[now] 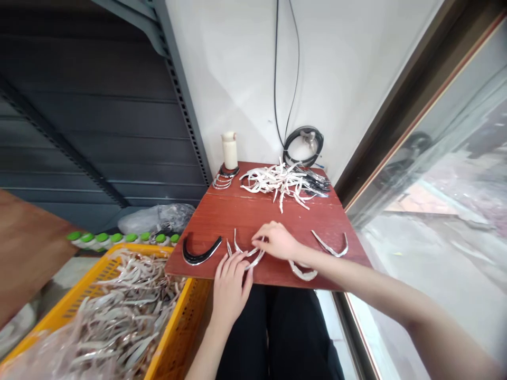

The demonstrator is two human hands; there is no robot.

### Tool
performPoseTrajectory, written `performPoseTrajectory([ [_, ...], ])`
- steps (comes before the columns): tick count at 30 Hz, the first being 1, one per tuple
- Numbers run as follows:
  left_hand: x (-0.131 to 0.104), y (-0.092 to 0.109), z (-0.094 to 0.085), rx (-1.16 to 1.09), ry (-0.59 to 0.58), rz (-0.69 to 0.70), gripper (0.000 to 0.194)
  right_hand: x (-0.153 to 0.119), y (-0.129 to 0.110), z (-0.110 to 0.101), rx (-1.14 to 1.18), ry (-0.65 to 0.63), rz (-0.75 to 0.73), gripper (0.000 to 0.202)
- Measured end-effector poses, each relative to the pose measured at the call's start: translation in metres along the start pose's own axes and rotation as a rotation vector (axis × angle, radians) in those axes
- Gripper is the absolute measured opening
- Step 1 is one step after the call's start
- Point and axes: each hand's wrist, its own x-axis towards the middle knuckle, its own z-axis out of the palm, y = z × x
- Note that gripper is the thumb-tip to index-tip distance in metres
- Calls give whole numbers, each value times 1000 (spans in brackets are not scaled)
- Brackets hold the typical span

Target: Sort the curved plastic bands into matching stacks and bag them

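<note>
On the red-brown table, two thin, pale, shiny curved strips (257, 259) lie close together at the front. My right hand (277, 241) is closed, its thumb and fingertips pinching the upper right end of one strip. From the front edge, my left hand (233, 282) reaches over the left part of the same strip, with its thumb and fingers around it; its exact grip is partly hidden. Right of my hands lie a pale curved strip (303, 273), partly behind my right forearm, and another curved strip (332, 247). A black curved strip (200, 258) rests at the left.
A tangled pile of white strips (273, 179) covers the back of the table (222, 214), beside black strips (317, 182). A cream cylinder (229, 150) and a coiled black cable (291, 145) stand behind. At lower left, a yellow crate (170, 338) holds many strips. Green-capped bottles (103, 240) line up beyond.
</note>
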Motion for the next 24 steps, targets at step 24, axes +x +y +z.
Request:
performPoseTrajectory([
  [24, -2, 1, 7, 110, 51, 12, 37, 53, 129, -40, -182, 291, 676, 41],
])
